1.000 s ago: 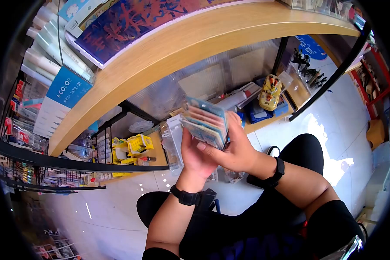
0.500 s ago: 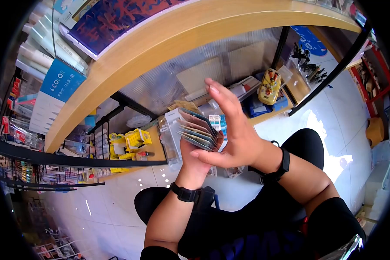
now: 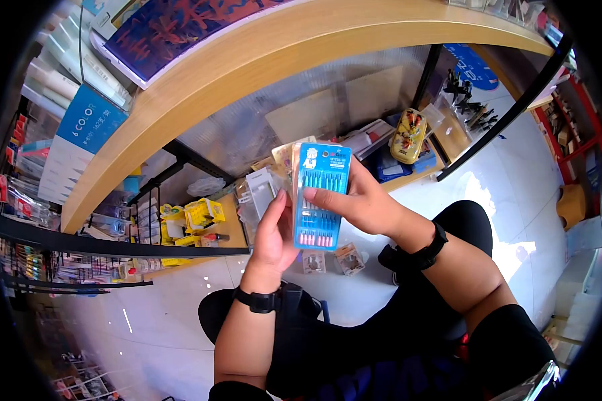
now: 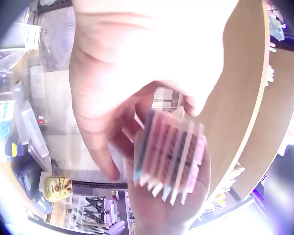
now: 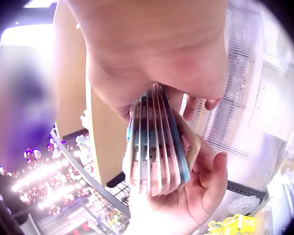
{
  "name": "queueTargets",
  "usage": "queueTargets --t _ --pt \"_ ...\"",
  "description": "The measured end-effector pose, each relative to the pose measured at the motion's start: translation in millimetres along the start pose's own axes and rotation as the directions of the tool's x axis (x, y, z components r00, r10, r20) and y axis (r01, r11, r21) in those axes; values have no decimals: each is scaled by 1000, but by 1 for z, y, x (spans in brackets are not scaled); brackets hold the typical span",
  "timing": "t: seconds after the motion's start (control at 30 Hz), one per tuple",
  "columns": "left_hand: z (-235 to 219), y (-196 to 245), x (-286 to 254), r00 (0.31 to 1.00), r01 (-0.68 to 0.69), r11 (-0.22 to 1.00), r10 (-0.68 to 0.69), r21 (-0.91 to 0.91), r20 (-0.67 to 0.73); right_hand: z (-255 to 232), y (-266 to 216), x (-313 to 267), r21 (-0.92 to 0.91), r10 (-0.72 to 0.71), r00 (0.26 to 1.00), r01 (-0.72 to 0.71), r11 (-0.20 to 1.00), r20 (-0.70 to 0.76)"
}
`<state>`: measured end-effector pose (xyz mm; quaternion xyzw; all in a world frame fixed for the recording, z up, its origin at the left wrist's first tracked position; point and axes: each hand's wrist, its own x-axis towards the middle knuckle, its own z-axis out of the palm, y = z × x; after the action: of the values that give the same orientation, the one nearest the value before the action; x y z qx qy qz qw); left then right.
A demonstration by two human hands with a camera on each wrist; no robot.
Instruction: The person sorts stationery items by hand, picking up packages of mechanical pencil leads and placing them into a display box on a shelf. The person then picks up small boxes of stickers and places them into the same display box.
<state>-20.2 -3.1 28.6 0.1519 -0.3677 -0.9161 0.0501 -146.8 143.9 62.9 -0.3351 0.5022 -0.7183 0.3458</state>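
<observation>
A stack of blister-card packs (image 3: 324,175) stands upright between the hands, its blue front card facing the head camera with rows of small blue and pink items under clear plastic. The right hand (image 3: 366,206) grips the stack's right side, thumb across the front and fingers behind. At the lower left edge, the left hand (image 3: 269,237) is cupped beside the stack with its thumb extended upward; part of its fingers is hidden behind the packs. Seen edge-on in the right wrist view, the packs (image 5: 157,147) fan slightly apart above the left palm.
A curved wooden shelf (image 3: 274,63) arches over the hands. On the lower shelf lie a yellow tin (image 3: 409,136), a white box (image 3: 261,190) and yellow packages (image 3: 204,214). Two small clear boxes, one of them a patterned box (image 3: 349,259), are below the hands. A blue-and-white pen display (image 3: 83,134) stands left.
The right hand first came off the stack with fingers spread, then took hold of it again. The stack has turned from a tilted edge view to show its blue front card.
</observation>
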Motion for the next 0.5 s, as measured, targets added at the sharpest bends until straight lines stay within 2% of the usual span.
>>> queueTargets --t 0.03,0.07,0.1,0.17,0.2,0.23,0.3,0.37,0.4,0.47,0.5 --pt "-2 1 -2 1000 -4 1000 4 -5 5 -3 -4 1 52 147 987 -150 987 60" --pt "-3 1 -5 991 28 999 -33 41 127 -3 -1 2 44 85 992 -89 995 91" --pt "-5 1 -8 967 53 995 -73 90 245 -1 -3 1 34 85 992 -88 996 94" --pt "-10 -5 -12 972 44 995 -63 90 225 2 -15 -3 63 170 974 -181 981 147" --pt "-6 -3 -13 964 97 993 -110 64 244 4 -40 -7 -91 320 938 -311 946 131" --pt "-2 3 -7 949 130 990 -140 54 283 -3 -14 -6 -107 185 975 -173 979 123" --pt "-2 8 -7 966 96 990 -118 106 229 -2 -10 -4 -110 -42 995 53 992 95" --pt "9 13 -4 956 124 991 -131 43 261 0 -21 -4 -176 -81 997 78 981 -9" --pt "19 19 -6 945 125 992 -125 19 303 -4 -20 -2 -258 -166 985 148 955 -49" --pt "32 21 -13 927 122 992 -111 -9 358 10 -42 -10 -239 -240 962 205 949 -128" --pt "37 21 -16 950 68 998 -67 8 304 15 -46 -11 -201 -285 946 252 947 -157"
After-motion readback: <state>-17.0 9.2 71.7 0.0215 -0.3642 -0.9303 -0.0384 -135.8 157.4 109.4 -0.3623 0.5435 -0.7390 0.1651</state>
